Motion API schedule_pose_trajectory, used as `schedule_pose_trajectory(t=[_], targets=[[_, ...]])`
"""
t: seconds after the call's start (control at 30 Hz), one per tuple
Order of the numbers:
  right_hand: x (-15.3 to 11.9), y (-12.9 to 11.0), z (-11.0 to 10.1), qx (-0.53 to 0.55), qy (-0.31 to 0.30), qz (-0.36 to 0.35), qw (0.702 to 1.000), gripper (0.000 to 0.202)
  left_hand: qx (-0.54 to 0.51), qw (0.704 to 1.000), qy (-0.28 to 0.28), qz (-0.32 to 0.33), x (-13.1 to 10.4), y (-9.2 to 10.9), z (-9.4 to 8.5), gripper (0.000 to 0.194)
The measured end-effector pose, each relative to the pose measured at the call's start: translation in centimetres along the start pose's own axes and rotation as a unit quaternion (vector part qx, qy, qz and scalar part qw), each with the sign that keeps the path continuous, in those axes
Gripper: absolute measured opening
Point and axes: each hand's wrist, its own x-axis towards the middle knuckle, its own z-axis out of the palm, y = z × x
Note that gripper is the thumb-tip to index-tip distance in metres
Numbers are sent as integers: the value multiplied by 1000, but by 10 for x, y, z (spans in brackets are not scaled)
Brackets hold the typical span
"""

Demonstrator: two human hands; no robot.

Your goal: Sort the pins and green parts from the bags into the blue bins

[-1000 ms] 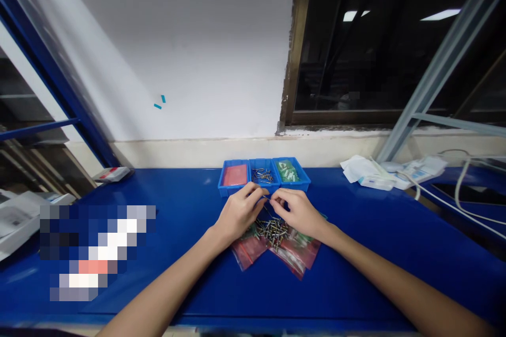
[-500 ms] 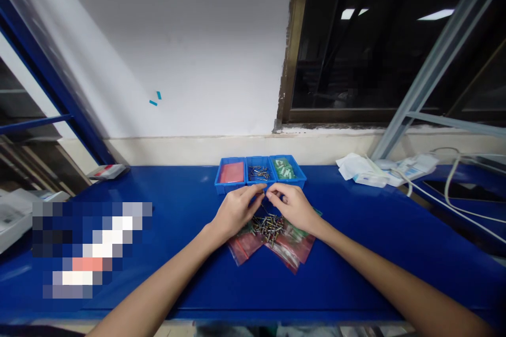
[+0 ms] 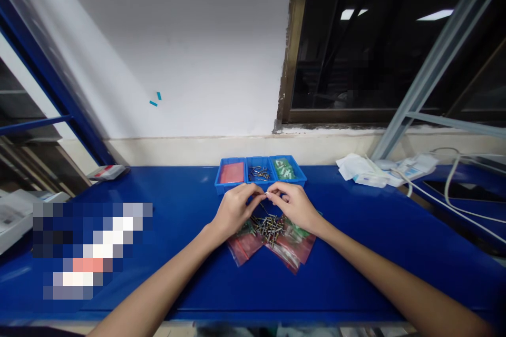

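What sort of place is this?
Probably a workshop or small-parts assembly bench: three blue bins side by side with different contents, a heap of small metal parts, and a long blue worktop against the wall.

Bright patches (image 3: 348, 14) show in the dark window (image 3: 356, 63), and a grey metal post (image 3: 432, 63) slants across its right part. Left of the window stretches the pale wall (image 3: 205, 47) with two teal strips (image 3: 153, 103); farther left of it are a blue post (image 3: 49, 79) and a red-marked box (image 3: 105, 172). Below the window lie white packets (image 3: 367, 171) and a white cable (image 3: 448, 185)
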Motion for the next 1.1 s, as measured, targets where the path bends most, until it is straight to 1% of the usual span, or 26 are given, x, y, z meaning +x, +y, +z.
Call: schedule_pose_trajectory(t=[0.07,0.13,0.2,0.27,0.33,0.4,0.53,0.63,0.7,0.8,0.93,1.03,1.1], targets=[[0,-2,0,-3,4,-5,1000,13,0,1000,-16,-7,0,0,1,15],[0,-3,-1,-7,6,-6,1000,14,14,999,-29,-3,-1,-1,1,23],[0,-3,-1,-16,9,-7,1000,17,35,999,-40,2,-2,-2,1,33],[0,-1,-2,-26,16,-10,999,23,50,998,-47,0,-3,-4,1,37],[1,1,-2,-37,29,-14,999,25,52,997,-47,-10,-3,-4,0,34],[1,2,-1,-48,33,-15,998,23,42,998,-34,-25,-2,-3,0,28],[1,3,2,-53,13,-9,998,14,8,998,-16,-53,-1,3,0,14],[0,3,4,-45,2,2,999,12,0,999,-12,-45,0,5,-1,11],[0,5,4,-19,-6,25,999,12,2,999,-5,-32,0,4,-1,13],[1,6,2,50,-17,63,997,14,8,1000,4,-25,1,1,-2,13],[2,3,0,126,-20,67,990,17,5,999,-17,-34,0,0,0,10],[3,-2,-1,181,-32,96,978,20,-8,999,-30,-41,0,1,0,19],[4,-2,-1,187,-33,107,976,20,-7,998,-30,-52,0,2,0,18]])
